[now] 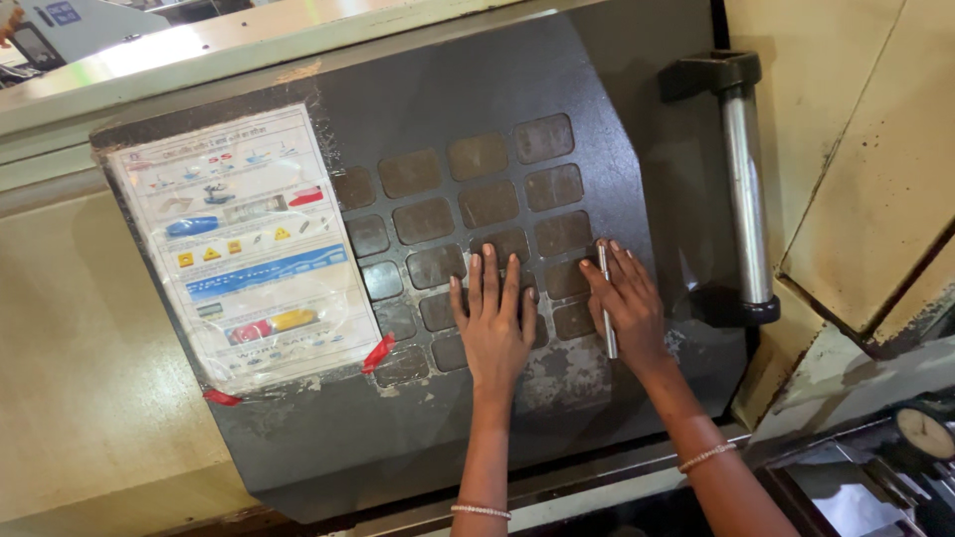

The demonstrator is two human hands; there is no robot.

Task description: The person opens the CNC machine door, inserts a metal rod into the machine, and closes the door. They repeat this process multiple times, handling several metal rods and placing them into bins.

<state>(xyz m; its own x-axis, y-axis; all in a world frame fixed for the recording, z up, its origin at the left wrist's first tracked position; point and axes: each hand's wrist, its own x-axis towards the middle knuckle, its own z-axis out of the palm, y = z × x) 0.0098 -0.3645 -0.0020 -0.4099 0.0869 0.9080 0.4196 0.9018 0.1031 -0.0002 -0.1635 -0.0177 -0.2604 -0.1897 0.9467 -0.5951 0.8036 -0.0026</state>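
Left hand (494, 323) flat on dark keypad panel (477, 214), right hand (625, 303) pressing a metal rod (606, 298) against it, taped instruction sheet (244, 244) beside

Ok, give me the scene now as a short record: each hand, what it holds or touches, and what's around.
left hand: flat on dark keypad panel, fingers spread over worn square keys
right hand: on keys, thin metal rod lying across it
sheet: taped laminated pictogram sheet, left part of panel
handle: steel bar handle, right of panel

Bare forearms, no sleeves; 1 thin beaded bracelet (480, 511) per wrist.
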